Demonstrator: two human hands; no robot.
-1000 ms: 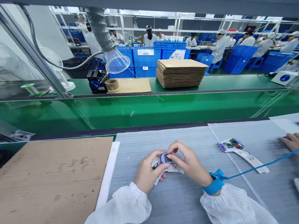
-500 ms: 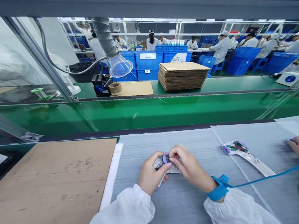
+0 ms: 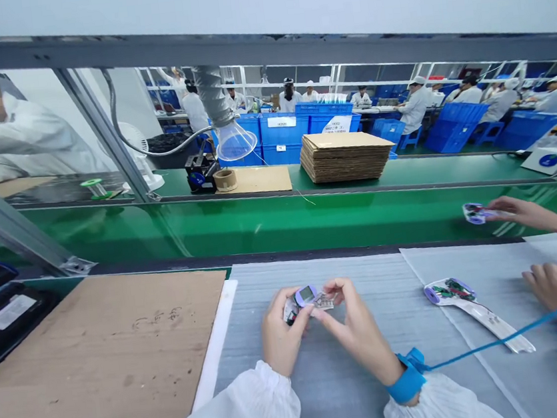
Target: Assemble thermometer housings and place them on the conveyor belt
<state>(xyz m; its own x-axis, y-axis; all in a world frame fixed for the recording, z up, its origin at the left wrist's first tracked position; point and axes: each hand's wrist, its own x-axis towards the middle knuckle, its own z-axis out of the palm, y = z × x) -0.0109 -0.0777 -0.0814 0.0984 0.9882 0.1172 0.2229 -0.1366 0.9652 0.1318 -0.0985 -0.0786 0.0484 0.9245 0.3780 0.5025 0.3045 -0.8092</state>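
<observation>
Purple-and-white device (image 3: 306, 294) w/ small screen sits btwn both hands, above the foam-covered surface (image 3: 323, 385). L hand (image 3: 277, 336) has its fingers clenched on one side; R hand (image 3: 360, 334) fingers are at the other, can't tell if gripping. Poss. risks: exposed innards get pinched if pressed askew; blue cord (image 3: 476, 356) tugs R wrist, causing a slip. Bin label (image 3: 281, 122) reads approx. "IR2000"; cardboard (image 3: 115, 362) handwriting illegible; no readable brand.
</observation>
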